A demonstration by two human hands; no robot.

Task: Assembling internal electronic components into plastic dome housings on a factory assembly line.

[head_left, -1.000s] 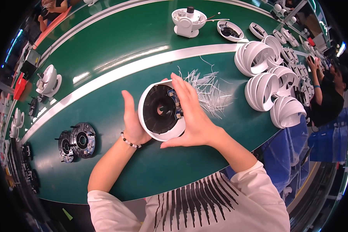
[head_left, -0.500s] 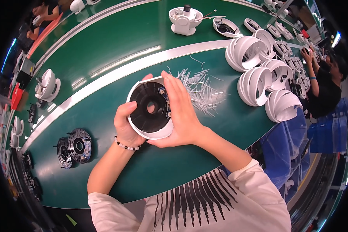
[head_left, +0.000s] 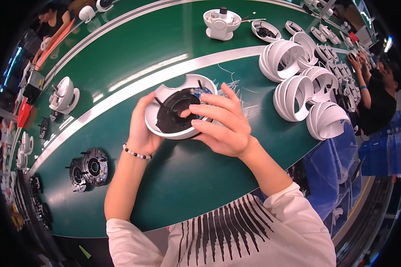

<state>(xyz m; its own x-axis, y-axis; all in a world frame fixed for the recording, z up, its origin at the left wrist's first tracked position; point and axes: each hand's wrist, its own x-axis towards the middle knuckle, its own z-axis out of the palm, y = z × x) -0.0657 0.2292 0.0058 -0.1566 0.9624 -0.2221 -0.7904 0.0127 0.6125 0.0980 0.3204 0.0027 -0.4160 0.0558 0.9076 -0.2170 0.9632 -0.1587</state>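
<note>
My left hand (head_left: 142,127) grips the left side of a round white plastic housing (head_left: 192,82), its thumb on the rim. Inside the housing sits a black disc (head_left: 168,116) with a centre hole, two upright black posts and a small blue circuit board (head_left: 198,91) at its upper right edge. My right hand (head_left: 231,128) is curled round the right side, its fingertips reaching over the disc and board and the thumb low by the rim. A fingertip shows through the centre hole. The housing is tilted with its open side up.
White ring-shaped shells (head_left: 294,95) stand stacked at the right, beyond a pile of thin white strips (head_left: 236,91). Two black discs with boards (head_left: 94,167) lie at the left. A white half-assembled unit (head_left: 221,26) stands at the back. Blue plastic-covered bins (head_left: 329,164) are at right; co-workers sit farther off.
The housing has been turned over between my hands, from its outer face to its open inside with posts showing. My right hand's fingers have moved onto the disc.
</note>
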